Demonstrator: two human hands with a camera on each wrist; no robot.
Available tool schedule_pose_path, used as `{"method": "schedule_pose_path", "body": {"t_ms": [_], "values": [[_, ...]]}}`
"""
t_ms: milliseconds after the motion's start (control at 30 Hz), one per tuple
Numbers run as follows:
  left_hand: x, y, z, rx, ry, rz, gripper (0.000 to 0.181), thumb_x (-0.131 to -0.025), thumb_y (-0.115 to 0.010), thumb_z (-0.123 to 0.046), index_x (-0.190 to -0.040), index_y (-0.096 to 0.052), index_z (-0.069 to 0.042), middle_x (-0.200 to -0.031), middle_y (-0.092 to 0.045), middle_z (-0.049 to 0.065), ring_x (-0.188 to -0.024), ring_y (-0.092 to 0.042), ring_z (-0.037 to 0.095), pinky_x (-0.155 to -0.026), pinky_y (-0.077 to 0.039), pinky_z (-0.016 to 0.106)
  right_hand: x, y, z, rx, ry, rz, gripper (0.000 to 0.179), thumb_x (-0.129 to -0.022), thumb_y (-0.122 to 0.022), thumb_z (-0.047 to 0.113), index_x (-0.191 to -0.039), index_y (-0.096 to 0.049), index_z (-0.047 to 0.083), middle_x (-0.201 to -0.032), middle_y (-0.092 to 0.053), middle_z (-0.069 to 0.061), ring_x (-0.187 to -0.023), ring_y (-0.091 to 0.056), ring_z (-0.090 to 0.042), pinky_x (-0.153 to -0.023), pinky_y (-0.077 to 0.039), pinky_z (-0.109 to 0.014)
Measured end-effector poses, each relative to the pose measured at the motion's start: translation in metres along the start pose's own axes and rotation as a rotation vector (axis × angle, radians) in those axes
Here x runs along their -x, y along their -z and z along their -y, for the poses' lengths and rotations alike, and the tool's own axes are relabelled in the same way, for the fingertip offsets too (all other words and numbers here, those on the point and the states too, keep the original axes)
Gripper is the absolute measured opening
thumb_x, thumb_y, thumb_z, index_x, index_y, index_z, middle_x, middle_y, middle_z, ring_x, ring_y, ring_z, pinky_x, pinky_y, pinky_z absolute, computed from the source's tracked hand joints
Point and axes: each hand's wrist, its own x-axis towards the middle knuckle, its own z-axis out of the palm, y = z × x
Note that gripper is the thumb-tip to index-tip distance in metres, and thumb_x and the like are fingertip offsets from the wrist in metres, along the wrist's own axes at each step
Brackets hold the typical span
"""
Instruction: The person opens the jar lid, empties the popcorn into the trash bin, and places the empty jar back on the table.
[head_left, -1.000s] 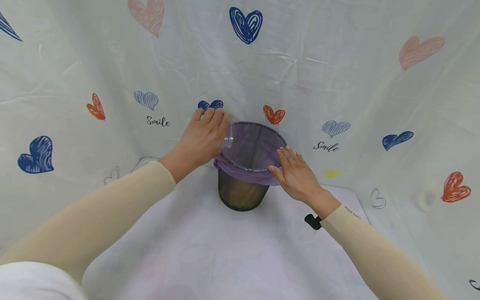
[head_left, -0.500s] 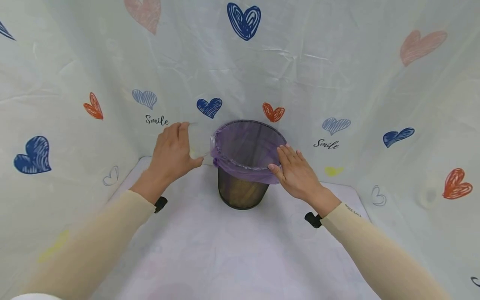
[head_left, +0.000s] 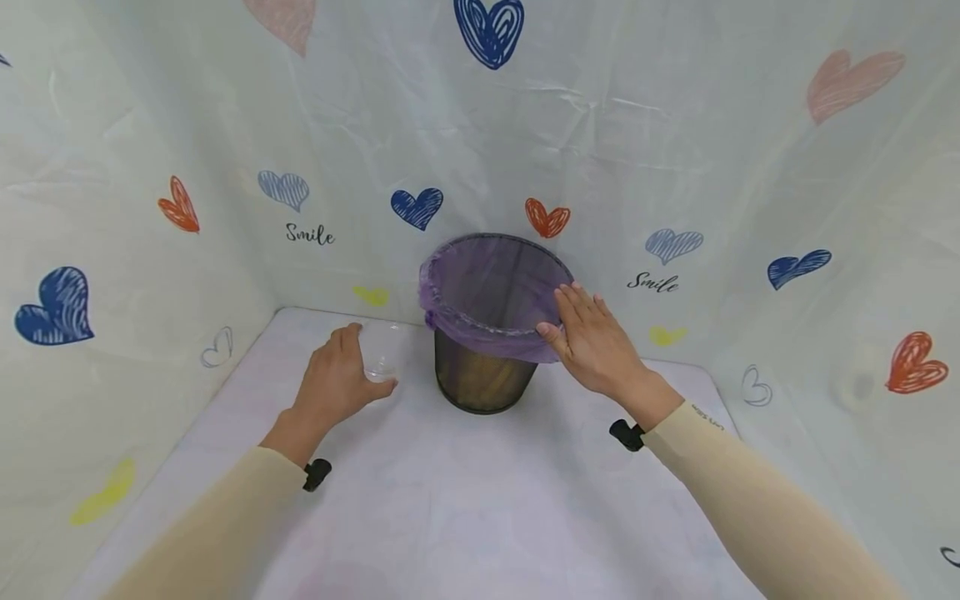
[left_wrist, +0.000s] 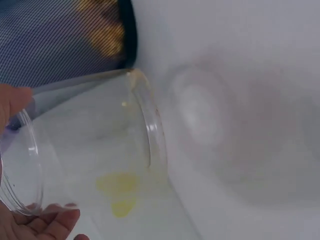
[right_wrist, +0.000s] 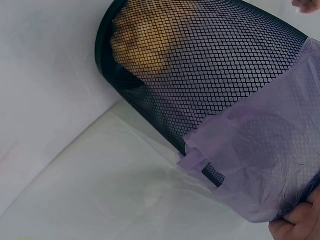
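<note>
In the head view my left hand holds a clear plastic jar left of a dark mesh waste bin. Thumb and fingers are around the jar near its threaded mouth, as the left wrist view shows; its base faces the table. Whether it touches the table I cannot tell. A thin purple bag lines the bin and is folded over its rim. My right hand rests with extended fingers against the rim's right side, touching the bag. The right wrist view shows only parts of its fingers.
The bin stands on a white table close to a pale sheet printed with hearts. Through the mesh, something yellow-orange shows near the bin's bottom. A black strap piece sits at the right wrist.
My left hand has come from above the bin's left rim, moving left and down with the clear jar to near the table. The right hand stays at the rim.
</note>
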Motion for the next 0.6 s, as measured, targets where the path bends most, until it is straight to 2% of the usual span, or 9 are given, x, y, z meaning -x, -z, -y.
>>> {"method": "schedule_pose_path", "body": {"t_ms": [100, 167, 367, 600], "values": [[0.007, -0.011, 0.003, 0.003, 0.029, 0.063, 0.108, -0.078, -0.091, -0.044, -0.146, -0.036, 0.018, -0.136, -0.053, 0.04, -0.114, -0.063, 0.056, -0.105, -0.049, 0.065, 0.0, 0.0, 0.0, 0.002, 0.0, 0.001, 0.077, -0.114, -0.035, 0.05, -0.161, -0.028, -0.009, -0.171, -0.026, -0.024, -0.163, -0.013, -0.038, -0.131, -0.01, -0.059], [0.009, -0.017, 0.005, -0.023, 0.015, 0.075, 0.109, -0.078, -0.09, -0.048, -0.146, -0.036, 0.018, -0.137, -0.054, 0.04, -0.116, -0.062, 0.055, -0.105, -0.049, 0.066, 0.0, 0.0, 0.0, 0.003, 0.0, 0.0, 0.077, -0.114, -0.035, 0.051, -0.162, -0.028, -0.009, -0.172, -0.026, -0.024, -0.163, -0.013, -0.038, -0.131, -0.01, -0.059], [0.014, -0.029, 0.011, -0.113, -0.052, 0.054, 0.108, -0.074, -0.09, -0.055, -0.142, -0.044, 0.015, -0.134, -0.057, 0.036, -0.122, -0.056, 0.053, -0.104, -0.046, 0.067, 0.0, -0.001, -0.001, 0.009, -0.002, -0.001, 0.077, -0.114, -0.034, 0.051, -0.162, -0.028, -0.009, -0.172, -0.026, -0.024, -0.163, -0.013, -0.038, -0.131, -0.01, -0.058], [0.015, -0.028, 0.015, -0.195, -0.109, 0.044, 0.108, -0.071, -0.09, -0.059, -0.137, -0.049, 0.015, -0.128, -0.057, 0.034, -0.117, -0.053, 0.051, -0.099, -0.045, 0.064, 0.0, -0.001, 0.0, 0.009, -0.002, -0.001, 0.077, -0.113, -0.035, 0.051, -0.162, -0.028, -0.009, -0.172, -0.026, -0.024, -0.163, -0.013, -0.038, -0.131, -0.01, -0.059]]}}
